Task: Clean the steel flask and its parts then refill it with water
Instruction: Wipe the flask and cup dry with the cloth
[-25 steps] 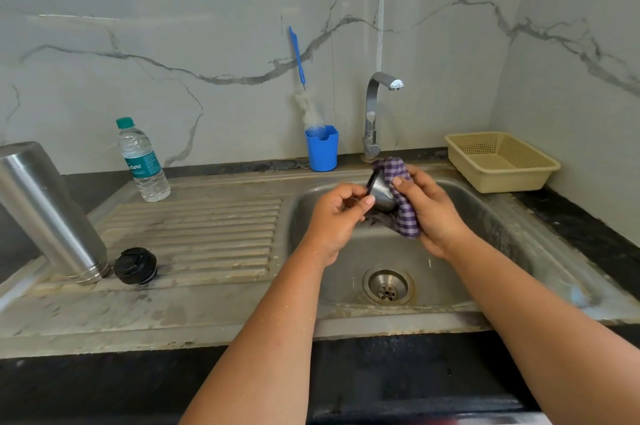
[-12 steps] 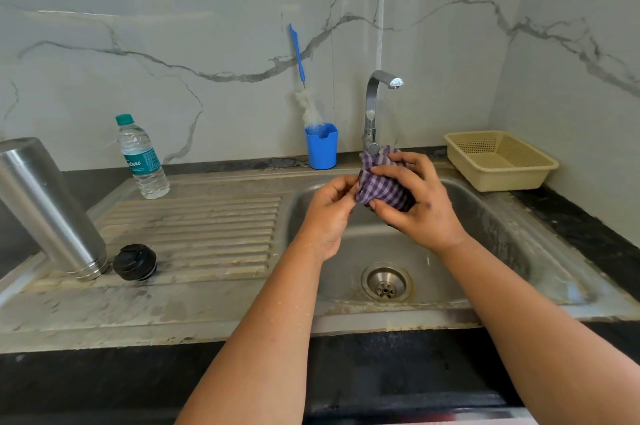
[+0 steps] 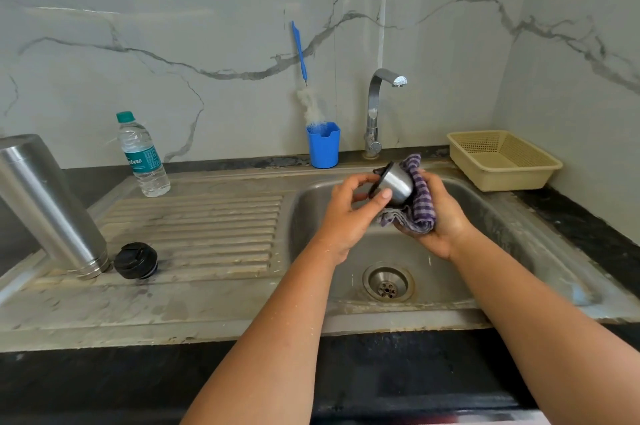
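Your left hand (image 3: pixel 349 213) pinches the rim of the steel cup lid (image 3: pixel 394 184), thumb on its side, fingers curled over the dark rim, holding it over the sink basin (image 3: pixel 485 216); cup tilted, open end toward your left. Your right hand (image 3: pixel 440 216) cups the purple checked cloth (image 3: pixel 420 206) from below, fingers curled round it, cloth pressed against the cup's closed end. Steel flask body (image 3: pixel 48 206) stands mouth-down at the left end of the drainboard (image 3: pixel 207 234), black stopper (image 3: pixel 135 260) just beside it. Water bottle (image 3: pixel 142 154) at the back, blue holder (image 3: pixel 323 145) with a brush (image 3: pixel 304 78) near the tap (image 3: pixel 377 109), beige basket (image 3: pixel 502 161) right of the sink
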The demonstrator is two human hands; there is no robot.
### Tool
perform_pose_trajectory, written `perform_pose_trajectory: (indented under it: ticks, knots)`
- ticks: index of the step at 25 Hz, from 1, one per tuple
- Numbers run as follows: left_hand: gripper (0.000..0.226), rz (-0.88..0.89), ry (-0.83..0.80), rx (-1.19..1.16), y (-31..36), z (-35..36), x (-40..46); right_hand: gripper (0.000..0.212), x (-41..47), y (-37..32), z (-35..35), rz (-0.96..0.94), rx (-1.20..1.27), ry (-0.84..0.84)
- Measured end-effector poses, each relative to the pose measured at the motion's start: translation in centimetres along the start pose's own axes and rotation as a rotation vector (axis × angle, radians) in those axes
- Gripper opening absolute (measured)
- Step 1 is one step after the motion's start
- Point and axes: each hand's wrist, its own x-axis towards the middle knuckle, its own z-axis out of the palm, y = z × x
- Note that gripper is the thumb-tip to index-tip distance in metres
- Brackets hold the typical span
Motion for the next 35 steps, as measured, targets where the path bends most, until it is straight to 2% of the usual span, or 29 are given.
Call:
perform_pose_trajectory:
  ticks: [2, 5, 7, 9, 11, 13, 14, 16, 18, 20, 22, 24, 25, 26, 28, 29, 30, 33, 35]
  knots:
    - [0.053, -0.126, 0.079, -0.102, -0.2, 0.8, -0.1, 0.042, 0.4, 0.5, 0.1, -0.109, -0.136, -0.003]
    - [0.062, -0.132, 0.206, -0.043, -0.6, 0.9, 0.1, 0.057, 0.5, 1.2, -0.2, -0.036, -0.274, -0.061]
    - [0.067, -0.057, 0.280, 0.055, -0.6, 0.0, 0.2, 0.047, 0.3, 1.2, -0.3, 0.070, -0.294, -0.083]
    - [0.073, -0.039, 0.345, 0.039, -0.5, -1.2, 0.5, 0.037, 0.4, 0.8, -0.5, 0.114, -0.228, -0.010]
    - [0.078, -0.065, 0.328, 0.003, -0.4, -2.1, 0.6, 0.049, 0.6, 0.2, -0.9, -0.069, -0.287, 0.145]
    - [0.077, -0.105, 0.256, 0.074, -0.5, -2.3, 0.4, 0.062, 0.0, -0.3, -1.0, -0.444, -0.650, 0.304]
    - [0.074, -0.100, 0.223, 0.109, -0.6, -2.2, 0.4, 0.061, -0.6, -0.5, -0.8, -0.646, -0.844, 0.277]
    - [0.059, -0.042, 0.183, 0.115, -0.5, -1.9, 0.4, 0.061, -1.0, 0.3, -0.1, -0.917, -1.176, 0.026]
    - [0.034, -0.013, 0.151, -0.013, 0.2, -1.9, 0.2, 0.068, -0.4, 2.0, 0.8, -0.860, -1.515, -0.160]
    - [0.025, -0.018, 0.152, -0.114, 0.7, -2.2, -0.3, 0.069, 0.5, 3.2, 1.4, -0.779, -1.710, -0.158]
    - [0.029, 0.049, 0.148, 0.034, 0.5, -2.5, -0.6, 0.067, 0.9, 3.0, 1.4, -0.809, -1.807, -0.166]
    - [0.056, 0.089, 0.119, 0.229, 0.1, -2.7, -0.4, 0.066, 1.0, 2.3, 0.6, -0.829, -1.898, -0.189]
    - [0.066, 0.049, 0.121, 0.165, 0.2, -2.9, -0.3, 0.066, 1.0, 2.0, 0.2, -0.835, -1.934, -0.188]
    - [0.067, -0.023, 0.153, -0.034, 0.8, -3.2, -0.1, 0.067, 0.9, 1.8, 0.0, -0.852, -1.953, -0.184]
    - [0.044, -0.129, 0.232, -0.431, 1.4, -3.5, 0.6, 0.071, 0.7, 2.2, -0.2, -0.934, -1.966, -0.168]
    - [0.027, -0.162, 0.240, -0.494, 1.5, -3.6, 0.7, 0.073, 0.8, 2.3, -0.2, -1.000, -1.974, -0.152]
    - [0.023, -0.193, 0.210, -0.485, 1.6, -3.3, 0.6, 0.076, 0.9, 2.4, 0.0, -1.063, -1.986, -0.130]
    - [0.057, -0.305, 0.039, -0.415, 1.4, -2.8, 0.2, 0.077, 1.2, 2.8, 0.5, -1.174, -1.988, -0.075]
    - [0.059, -0.386, 0.025, -0.432, 1.3, -2.9, 0.3, 0.072, 1.2, 3.1, 0.3, -1.173, -2.030, -0.089]
